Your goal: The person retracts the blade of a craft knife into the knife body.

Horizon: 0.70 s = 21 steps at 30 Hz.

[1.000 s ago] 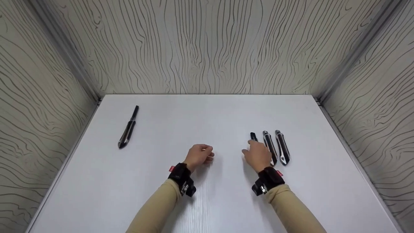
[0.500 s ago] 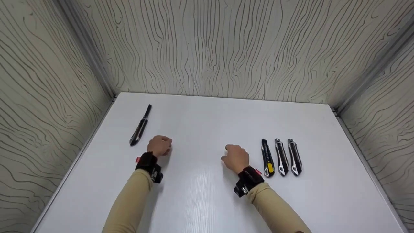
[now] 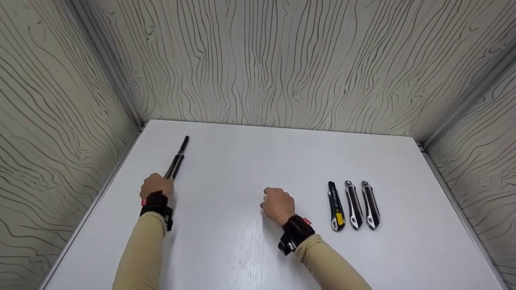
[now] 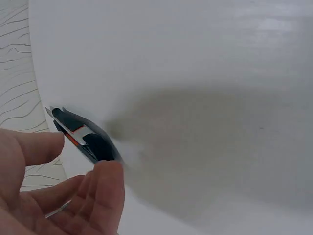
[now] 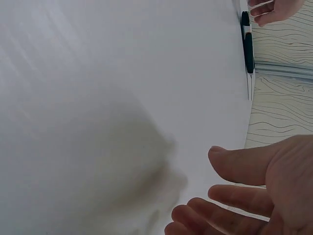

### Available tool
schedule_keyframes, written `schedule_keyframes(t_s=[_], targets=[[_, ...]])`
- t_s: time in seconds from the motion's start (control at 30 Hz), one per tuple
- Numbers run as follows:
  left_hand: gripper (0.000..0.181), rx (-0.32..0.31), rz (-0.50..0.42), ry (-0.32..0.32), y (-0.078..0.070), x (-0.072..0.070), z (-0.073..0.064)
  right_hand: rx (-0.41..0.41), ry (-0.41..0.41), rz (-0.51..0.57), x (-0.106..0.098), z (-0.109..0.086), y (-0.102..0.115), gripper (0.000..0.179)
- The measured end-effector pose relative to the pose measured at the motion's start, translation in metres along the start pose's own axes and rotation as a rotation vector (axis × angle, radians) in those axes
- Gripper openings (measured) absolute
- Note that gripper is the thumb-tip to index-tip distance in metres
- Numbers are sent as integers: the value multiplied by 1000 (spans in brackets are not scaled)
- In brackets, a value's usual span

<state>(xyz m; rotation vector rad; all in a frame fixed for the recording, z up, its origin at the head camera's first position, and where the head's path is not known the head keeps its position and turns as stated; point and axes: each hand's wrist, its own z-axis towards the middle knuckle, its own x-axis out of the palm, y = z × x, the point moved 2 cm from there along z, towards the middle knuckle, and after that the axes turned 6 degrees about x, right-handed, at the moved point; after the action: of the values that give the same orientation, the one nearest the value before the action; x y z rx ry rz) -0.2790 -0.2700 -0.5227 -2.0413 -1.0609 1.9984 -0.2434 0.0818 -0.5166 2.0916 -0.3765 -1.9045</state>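
On the left of the table lies a utility knife [image 3: 175, 164] with a dark handle and a long thin blade pointing away. My left hand [image 3: 156, 186] is over the handle's near end and hides it in the head view. In the left wrist view, the thumb and loosely bent fingers [image 4: 110, 191] are spread apart, close to the knife [image 4: 80, 132]. Toward the table's middle, my right hand [image 3: 278, 206] hovers with relaxed fingers and holds nothing. Farther right, three more utility knives lie side by side: a black one with a yellow slider [image 3: 335, 206] and two dark-and-silver ones [image 3: 354, 206].
The white table [image 3: 242, 161] reflects light near its front. Wood-patterned panels [image 3: 258, 64] enclose its back and both sides. A grey metal rail [image 3: 107, 64] runs up the back left corner.
My left hand has moved left from the table's middle to the knife there. My right hand has moved left, away from the three knives, uncovering the yellow-slider one. The head view has shifted.
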Motion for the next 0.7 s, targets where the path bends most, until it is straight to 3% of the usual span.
schedule_keyframes(t_s=[0.17,0.37,0.53,0.7], targets=[[46,-12,54,34,9,10,9,2,1,19,0,-2,1,41],[33,22,79,32,14,18,17,-18,-43,32,0,-3,2,43],[32,49,97,20,9,19,23,-42,-77,28,-3,-3,1,42],[30,76,99,-15,-4,16,24,-34,-85,13,-5,2,-2,42]])
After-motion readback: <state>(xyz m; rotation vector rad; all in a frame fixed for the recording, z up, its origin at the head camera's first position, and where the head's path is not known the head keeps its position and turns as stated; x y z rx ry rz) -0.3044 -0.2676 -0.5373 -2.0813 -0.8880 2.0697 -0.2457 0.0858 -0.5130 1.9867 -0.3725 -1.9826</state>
